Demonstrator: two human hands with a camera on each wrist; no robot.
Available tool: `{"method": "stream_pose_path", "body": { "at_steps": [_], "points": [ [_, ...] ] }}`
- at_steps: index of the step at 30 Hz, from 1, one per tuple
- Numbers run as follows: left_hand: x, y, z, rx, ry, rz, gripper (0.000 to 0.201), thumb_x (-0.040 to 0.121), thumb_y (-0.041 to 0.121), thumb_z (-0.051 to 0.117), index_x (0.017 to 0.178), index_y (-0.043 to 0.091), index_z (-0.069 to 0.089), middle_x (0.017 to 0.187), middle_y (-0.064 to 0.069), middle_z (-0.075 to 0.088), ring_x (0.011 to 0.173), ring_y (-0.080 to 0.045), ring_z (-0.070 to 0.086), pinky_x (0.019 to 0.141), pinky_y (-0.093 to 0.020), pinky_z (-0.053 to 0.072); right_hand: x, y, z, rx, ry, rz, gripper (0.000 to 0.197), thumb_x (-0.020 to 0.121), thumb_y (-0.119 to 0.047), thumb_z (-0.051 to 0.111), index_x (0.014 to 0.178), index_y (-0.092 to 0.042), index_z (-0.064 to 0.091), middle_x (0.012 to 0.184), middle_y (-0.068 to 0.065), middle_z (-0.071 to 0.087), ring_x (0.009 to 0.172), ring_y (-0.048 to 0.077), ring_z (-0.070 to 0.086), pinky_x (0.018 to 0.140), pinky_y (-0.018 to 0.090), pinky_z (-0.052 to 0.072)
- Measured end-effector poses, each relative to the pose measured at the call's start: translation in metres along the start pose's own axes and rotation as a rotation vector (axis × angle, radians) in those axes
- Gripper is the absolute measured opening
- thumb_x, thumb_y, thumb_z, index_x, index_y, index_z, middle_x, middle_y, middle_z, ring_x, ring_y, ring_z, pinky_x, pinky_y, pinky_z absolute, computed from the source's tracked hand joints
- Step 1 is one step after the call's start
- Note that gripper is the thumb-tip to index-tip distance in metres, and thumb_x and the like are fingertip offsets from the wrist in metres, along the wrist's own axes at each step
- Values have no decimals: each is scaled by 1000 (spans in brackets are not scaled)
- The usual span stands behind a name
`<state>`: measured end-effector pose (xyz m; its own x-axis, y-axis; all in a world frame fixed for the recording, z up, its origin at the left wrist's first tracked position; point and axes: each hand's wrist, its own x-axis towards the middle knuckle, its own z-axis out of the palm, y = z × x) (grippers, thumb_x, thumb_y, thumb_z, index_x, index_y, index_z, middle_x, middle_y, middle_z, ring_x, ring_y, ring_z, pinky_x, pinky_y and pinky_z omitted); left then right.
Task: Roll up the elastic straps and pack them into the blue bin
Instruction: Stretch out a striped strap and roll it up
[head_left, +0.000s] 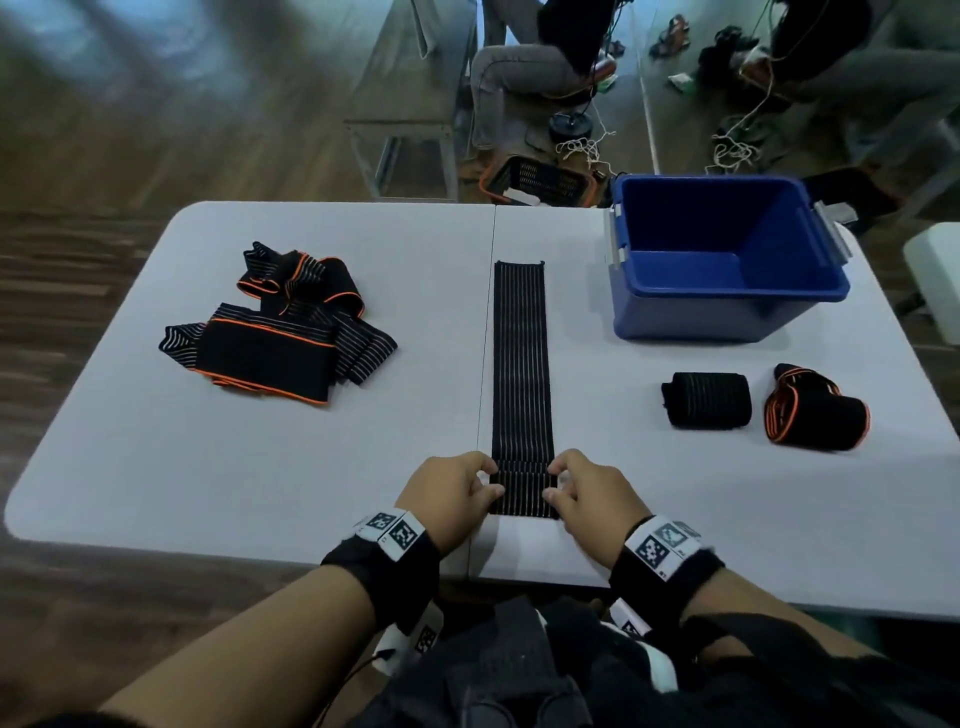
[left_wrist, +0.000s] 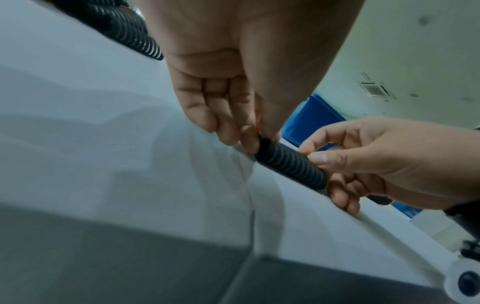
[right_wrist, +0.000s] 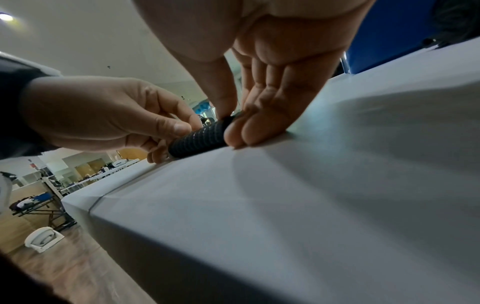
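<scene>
A long black elastic strap (head_left: 521, 364) with thin pale stripes lies flat down the middle of the white table (head_left: 156, 467). Its near end is curled into a small tight roll (left_wrist: 291, 166) (right_wrist: 200, 139). My left hand (head_left: 467, 491) (left_wrist: 233, 131) pinches the roll's left end. My right hand (head_left: 576, 488) (right_wrist: 239, 127) pinches its right end. The blue bin (head_left: 727, 260) stands at the back right with nothing visible inside.
Two rolled straps sit right of centre: a plain black roll (head_left: 707, 400) and an orange-edged roll (head_left: 815, 408). A loose heap of orange-trimmed straps (head_left: 280, 327) lies at the left. People sit beyond the table's far edge.
</scene>
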<state>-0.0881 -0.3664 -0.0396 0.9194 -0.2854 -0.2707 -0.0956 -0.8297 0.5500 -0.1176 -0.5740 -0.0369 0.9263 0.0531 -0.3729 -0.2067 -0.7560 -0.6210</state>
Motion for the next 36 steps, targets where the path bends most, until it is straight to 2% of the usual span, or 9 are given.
{"method": "stream_pose_path", "body": {
  "at_steps": [3, 7, 10, 15, 21, 25, 29, 32, 36],
  "points": [
    [3, 1, -3, 136, -14, 86, 35, 92, 46, 62, 117, 23, 69, 100, 2, 74, 99, -18, 66, 83, -28, 49, 0, 0, -1, -62, -25, -14, 36, 93, -36, 62, 125, -20, 56, 87, -5, 67, 89, 15, 64, 85, 33, 52],
    [5, -4, -6, 258, -101, 184, 56, 79, 63, 68, 121, 27, 64, 101, 7, 63, 100, -17, 58, 82, -31, 48, -3, 0, -6, -191, -128, -42, 58, 85, -37, 70, 138, -24, 48, 97, -9, 59, 92, 13, 58, 84, 28, 48],
    [7, -10, -7, 264, -123, 191, 61, 77, 58, 73, 129, 30, 59, 112, 7, 61, 108, -17, 56, 90, -33, 49, -2, 2, -6, -207, -133, -55, 58, 90, -31, 67, 143, -23, 45, 100, -8, 56, 94, 14, 57, 87, 27, 47],
    [9, -17, -8, 195, -132, 213, 57, 78, 50, 75, 128, 32, 58, 112, 10, 59, 107, -13, 56, 90, -32, 50, -4, 6, -3, -180, -117, -96, 53, 94, -36, 59, 144, -22, 46, 97, -11, 55, 92, 10, 54, 86, 24, 44],
    [12, -23, -4, 54, -102, 182, 42, 84, 49, 68, 121, 30, 64, 95, 15, 57, 90, -7, 58, 84, -30, 51, -2, 5, -6, -142, -82, -106, 40, 101, -36, 48, 136, -19, 55, 125, 1, 64, 118, 19, 58, 100, 30, 44],
    [12, -18, -2, -73, -41, 88, 24, 90, 45, 62, 100, 25, 70, 83, 7, 63, 79, -11, 59, 75, -28, 48, 5, 4, -8, -34, -38, -19, 28, 102, -39, 45, 106, -18, 63, 96, 2, 70, 91, 21, 64, 83, 35, 50],
    [17, -9, 0, -224, 5, -70, 22, 94, 47, 60, 90, 27, 68, 75, 4, 68, 71, -8, 61, 65, -24, 45, 15, -1, -8, 136, 30, 93, 38, 101, -46, 43, 85, -17, 60, 80, 1, 70, 67, 18, 61, 76, 38, 55],
    [22, -4, -2, -270, 6, -127, 25, 96, 47, 58, 90, 25, 69, 75, 3, 68, 72, -12, 62, 66, -27, 46, 20, -4, -9, 163, 49, 125, 47, 102, -49, 39, 80, -12, 59, 75, 4, 69, 61, 19, 60, 73, 40, 55],
    [27, 0, -4, -241, -15, -169, 27, 98, 41, 57, 89, 19, 70, 74, 6, 64, 74, -14, 60, 70, -28, 46, 27, -9, -11, 67, 35, 137, 58, 103, -50, 31, 76, -7, 60, 72, 6, 71, 65, 25, 66, 74, 39, 55]
  ]
}}
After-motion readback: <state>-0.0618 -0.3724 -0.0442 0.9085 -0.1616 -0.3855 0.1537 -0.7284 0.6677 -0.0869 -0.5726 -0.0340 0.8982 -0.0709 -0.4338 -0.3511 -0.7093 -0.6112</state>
